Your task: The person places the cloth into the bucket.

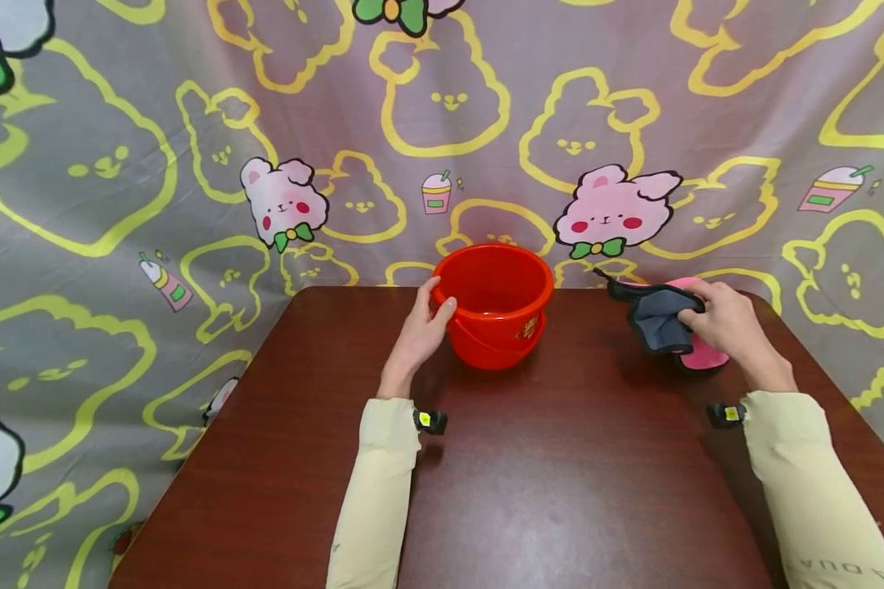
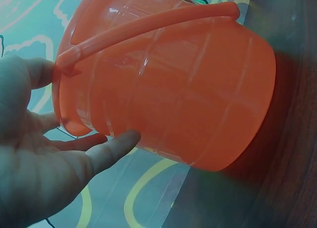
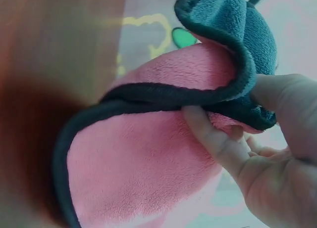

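An upright red plastic bucket [image 1: 493, 327] with a red handle stands at the back middle of the table. My left hand [image 1: 422, 335] touches its left side near the rim, thumb and fingers spread. In the left wrist view the thumb meets the bucket [image 2: 173, 84] by the handle's joint, while the lower fingers lie along its side. Off to the right, my right hand [image 1: 729, 323] pinches a plush cleaning cloth [image 1: 663, 319], pink on one face and blue-grey on the other, with dark edging. The cloth [image 3: 143, 163] hangs folded between thumb and fingers; some fingertips are hidden.
The brown wooden table [image 1: 560, 491] reaches back to a grey patterned curtain [image 1: 383, 123] with yellow outlines and bunny faces. A dark loop strap [image 1: 602, 274] sticks out from the cloth toward the bucket. Small dark devices sit at both wrists.
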`<action>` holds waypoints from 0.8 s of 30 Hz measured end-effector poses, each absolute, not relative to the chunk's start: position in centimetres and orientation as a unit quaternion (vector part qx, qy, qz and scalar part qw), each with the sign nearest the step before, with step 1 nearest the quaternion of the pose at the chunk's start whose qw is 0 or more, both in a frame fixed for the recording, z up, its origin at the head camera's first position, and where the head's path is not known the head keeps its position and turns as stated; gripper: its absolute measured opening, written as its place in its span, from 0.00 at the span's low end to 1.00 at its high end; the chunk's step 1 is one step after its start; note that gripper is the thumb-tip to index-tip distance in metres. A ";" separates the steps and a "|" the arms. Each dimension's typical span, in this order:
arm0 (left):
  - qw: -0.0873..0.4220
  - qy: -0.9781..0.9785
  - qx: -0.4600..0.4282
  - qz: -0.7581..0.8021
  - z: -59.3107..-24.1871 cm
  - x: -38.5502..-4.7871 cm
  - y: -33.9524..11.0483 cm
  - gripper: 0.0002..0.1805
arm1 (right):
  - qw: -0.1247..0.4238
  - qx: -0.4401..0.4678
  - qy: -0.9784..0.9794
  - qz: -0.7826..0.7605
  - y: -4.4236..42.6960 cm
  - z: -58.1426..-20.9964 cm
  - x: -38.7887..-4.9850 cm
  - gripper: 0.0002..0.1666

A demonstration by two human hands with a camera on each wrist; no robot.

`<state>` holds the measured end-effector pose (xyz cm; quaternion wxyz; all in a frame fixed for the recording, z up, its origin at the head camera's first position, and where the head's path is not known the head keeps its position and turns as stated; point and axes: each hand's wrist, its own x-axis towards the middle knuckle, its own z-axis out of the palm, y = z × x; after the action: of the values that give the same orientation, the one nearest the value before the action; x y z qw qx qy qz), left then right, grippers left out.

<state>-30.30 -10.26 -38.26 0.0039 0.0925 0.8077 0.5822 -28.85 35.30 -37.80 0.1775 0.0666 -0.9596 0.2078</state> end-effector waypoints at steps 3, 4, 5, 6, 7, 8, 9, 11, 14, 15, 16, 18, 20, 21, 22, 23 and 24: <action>0.002 0.807 0.095 0.583 -38.4 -30.3 -10.3 0.35 | 0.199 0.060 -0.954 0.218 34.6 -36.8 -28.6 0.20; 0.002 0.806 0.096 0.584 -38.4 -30.3 -10.3 0.35 | 0.204 0.056 -0.952 0.223 34.4 -36.5 -28.5 0.19; 0.001 0.806 0.096 0.585 -38.4 -30.3 -10.3 0.35 | 0.209 0.053 -0.950 0.225 34.2 -36.1 -28.4 0.18; 0.001 0.807 0.095 0.583 -38.4 -30.3 -10.3 0.35 | 0.218 0.051 -0.947 0.229 34.1 -35.8 -28.3 0.18; 0.002 0.807 0.096 0.583 -38.4 -30.3 -10.3 0.35 | 0.224 0.050 -0.945 0.234 33.9 -35.5 -28.2 0.18; 0.002 0.806 0.096 0.584 -38.4 -30.3 -10.3 0.35 | 0.231 0.048 -0.941 0.241 33.7 -35.2 -28.1 0.17; 0.003 0.806 0.096 0.584 -38.4 -30.3 -10.3 0.35 | 0.238 0.047 -0.938 0.246 33.5 -34.9 -28.0 0.17; 0.002 0.806 0.096 0.585 -38.3 -30.3 -10.3 0.35 | 0.248 0.045 -0.933 0.258 33.1 -34.2 -27.9 0.17; 0.001 0.804 0.098 0.587 -38.3 -30.4 -10.3 0.35 | 0.261 0.044 -0.926 0.270 32.5 -33.2 -27.6 0.18; 0.000 0.804 0.098 0.587 -38.4 -30.4 -10.3 0.35 | 0.268 0.044 -0.923 0.271 32.3 -32.9 -27.6 0.18; -0.002 0.804 0.099 0.586 -38.4 -30.5 -10.3 0.35 | 0.277 0.046 -0.920 0.274 32.0 -32.6 -27.5 0.18; 0.000 0.804 0.099 0.586 -38.4 -30.5 -10.3 0.35 | 0.300 0.053 -0.910 0.281 31.5 -31.8 -27.4 0.18; 0.000 0.805 0.098 0.586 -38.4 -30.5 -10.3 0.35 | 0.329 0.064 -0.898 0.285 31.0 -31.1 -27.4 0.17; -0.001 0.805 0.098 0.586 -38.4 -30.5 -10.3 0.35 | 0.343 0.069 -0.892 0.287 30.7 -30.7 -27.4 0.17; 0.000 0.805 0.098 0.586 -38.4 -30.5 -10.3 0.35 | 0.354 0.073 -0.886 0.291 30.4 -30.3 -27.4 0.17; 0.000 0.804 0.098 0.587 -38.4 -30.4 -10.3 0.35 | 0.366 0.077 -0.880 0.293 30.1 -29.9 -27.4 0.18; 0.000 0.803 0.099 0.588 -38.4 -30.4 -10.3 0.35 | 0.375 0.081 -0.875 0.294 29.8 -29.5 -27.4 0.18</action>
<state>-30.42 -10.26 -38.44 0.0005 0.0987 0.8028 0.5881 -27.41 29.78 -29.50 0.3753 0.0809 -0.8754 0.2938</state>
